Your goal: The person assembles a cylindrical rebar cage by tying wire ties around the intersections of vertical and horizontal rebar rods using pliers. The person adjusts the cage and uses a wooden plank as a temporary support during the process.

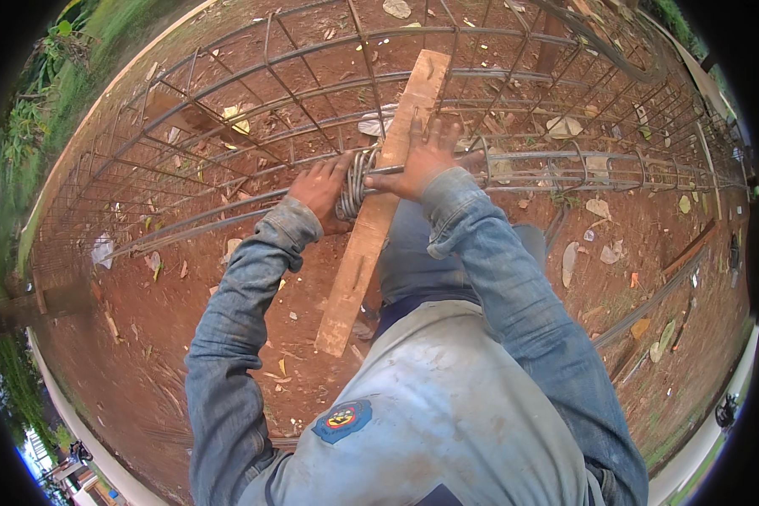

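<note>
My right hand (pixel 427 160) is spread wide on the wooden board (pixel 371 244), near 1 o'clock. My left hand (pixel 320 189) touches the bent metal rods (pixel 356 187) near 11 o'clock; I can't tell how tightly.

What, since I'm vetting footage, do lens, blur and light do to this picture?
Head view: fisheye bends the rebar cage into arcs; head view: soft daylight, no hard shadows evident on the red soil; head view: wooden plank fairly sharp, brown shape at left rim blurred.
</note>
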Available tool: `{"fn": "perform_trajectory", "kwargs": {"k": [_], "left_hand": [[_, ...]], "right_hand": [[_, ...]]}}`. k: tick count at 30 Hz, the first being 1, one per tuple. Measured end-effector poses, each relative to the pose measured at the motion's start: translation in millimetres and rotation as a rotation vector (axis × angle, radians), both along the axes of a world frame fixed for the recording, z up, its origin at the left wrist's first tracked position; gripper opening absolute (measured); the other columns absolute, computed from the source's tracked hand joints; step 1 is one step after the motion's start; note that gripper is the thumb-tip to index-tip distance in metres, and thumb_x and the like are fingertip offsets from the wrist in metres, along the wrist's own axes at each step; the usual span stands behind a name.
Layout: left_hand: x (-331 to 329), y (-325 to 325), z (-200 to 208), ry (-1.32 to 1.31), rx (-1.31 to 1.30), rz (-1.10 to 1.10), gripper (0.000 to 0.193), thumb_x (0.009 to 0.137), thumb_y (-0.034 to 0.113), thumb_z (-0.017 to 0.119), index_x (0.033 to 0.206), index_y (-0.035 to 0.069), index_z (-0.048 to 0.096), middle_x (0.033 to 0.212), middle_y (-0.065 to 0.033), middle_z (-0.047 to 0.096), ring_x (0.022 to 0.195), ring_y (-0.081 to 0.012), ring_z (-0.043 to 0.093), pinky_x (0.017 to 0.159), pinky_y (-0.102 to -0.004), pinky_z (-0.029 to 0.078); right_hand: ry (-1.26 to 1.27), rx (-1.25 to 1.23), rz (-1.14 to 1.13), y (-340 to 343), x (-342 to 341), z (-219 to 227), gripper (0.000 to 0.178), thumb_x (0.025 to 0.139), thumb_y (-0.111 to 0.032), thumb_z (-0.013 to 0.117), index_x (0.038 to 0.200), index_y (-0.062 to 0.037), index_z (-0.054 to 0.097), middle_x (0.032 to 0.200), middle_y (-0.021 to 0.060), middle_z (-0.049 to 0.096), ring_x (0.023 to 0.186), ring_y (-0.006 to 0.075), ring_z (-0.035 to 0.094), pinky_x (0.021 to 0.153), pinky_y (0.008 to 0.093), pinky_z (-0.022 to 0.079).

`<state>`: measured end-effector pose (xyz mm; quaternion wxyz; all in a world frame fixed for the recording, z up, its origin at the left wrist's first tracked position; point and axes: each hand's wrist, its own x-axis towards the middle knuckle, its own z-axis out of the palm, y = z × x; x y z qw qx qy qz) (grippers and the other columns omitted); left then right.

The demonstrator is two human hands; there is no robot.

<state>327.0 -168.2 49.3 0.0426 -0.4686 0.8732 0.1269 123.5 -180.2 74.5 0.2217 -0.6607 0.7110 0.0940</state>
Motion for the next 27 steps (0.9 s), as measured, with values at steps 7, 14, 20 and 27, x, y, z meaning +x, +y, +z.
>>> {"fn": "perform_trajectory", "kwargs": {"k": [7,14,20,27], "left_hand": [[5,2,-1,-0.022,0.027,-0.016,0.112,0.051,0.031,0.081,0.138,0.004,0.016,0.129,-0.0208,0.037,0.120,-0.0369,0.038,0.099,-0.0445,0.037],[9,12,4,-0.064,-0.101,0.049,0.117,0.050,0.033,0.084,0.140,0.008,0.014,0.130,-0.0203,0.038,0.120,-0.0358,0.038,0.099,-0.0441,0.035],[11,13,11,-0.037,0.022,0.111,0.111,0.053,0.034,0.083,0.138,0.008,0.018,0.125,-0.0185,0.042,0.114,-0.0353,0.045,0.097,-0.0442,0.037],[16,15,6,0.017,-0.054,0.115,0.098,0.054,0.032,0.079,0.132,0.003,0.027,0.121,-0.0189,0.044,0.111,-0.0339,0.048,0.093,-0.0417,0.041]], "right_hand": [[0.018,-0.086,0.435,14,-53,-9,0.108,0.059,-0.048,0.076,0.138,-0.0047,0.017,0.133,0.0193,0.038,0.123,0.0334,0.038,0.100,0.0551,0.028],[-0.196,0.214,0.492,-39,-65,2,0.056,0.066,-0.052,0.069,0.083,0.0004,0.064,0.080,0.0175,0.064,0.081,0.0301,0.063,0.070,0.0393,0.049],[-0.279,0.223,0.417,-52,-58,-19,0.076,0.073,-0.071,0.050,0.083,0.0026,0.066,0.078,0.0188,0.064,0.081,0.0297,0.064,0.071,0.0419,0.050],[-0.287,0.344,0.429,-55,-56,-12,0.075,0.077,-0.069,0.047,0.085,0.0032,0.066,0.077,0.0211,0.063,0.079,0.0305,0.064,0.070,0.0422,0.050]]}}
